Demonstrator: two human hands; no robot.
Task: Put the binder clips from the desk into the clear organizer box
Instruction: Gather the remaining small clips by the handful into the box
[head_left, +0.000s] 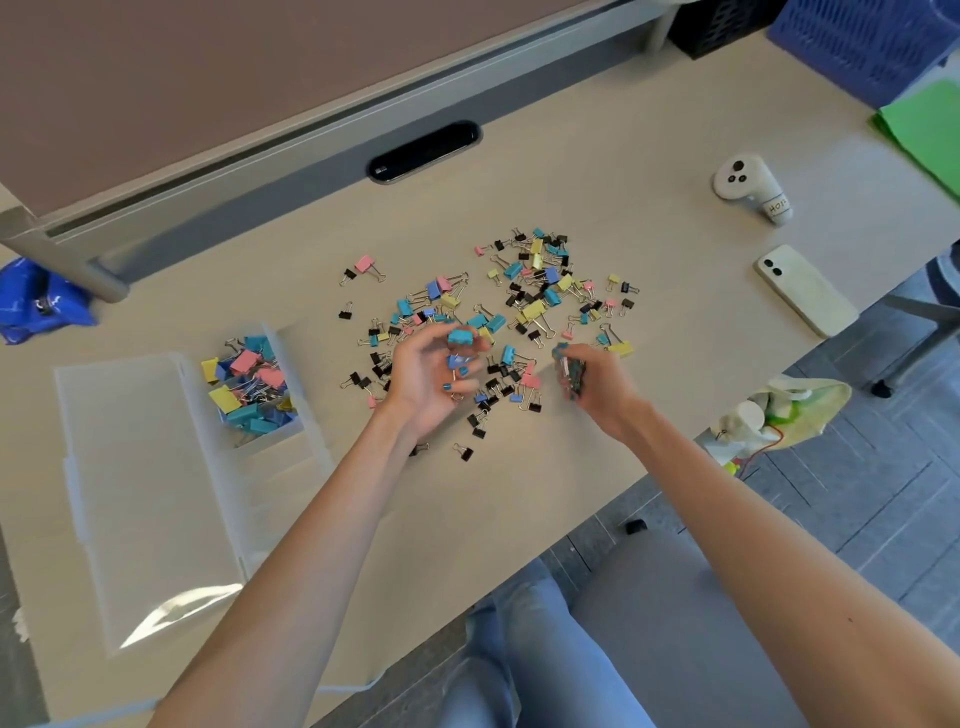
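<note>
Bare forearms are stretched up from the frame's bottom. One compartment of the clear plastic organizer box (270, 387), centre-left, is filled; most small coloured binder clips (535, 291) remain scattered mid-desk. A teal clip is pinched by the left hand (434, 376); several are clutched in the right hand (592, 379).

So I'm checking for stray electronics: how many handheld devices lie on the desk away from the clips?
2. A white game controller lies at the far right of the desk, and a pale phone lies face down just nearer, by the desk's right edge. Others may be out of frame.
</note>
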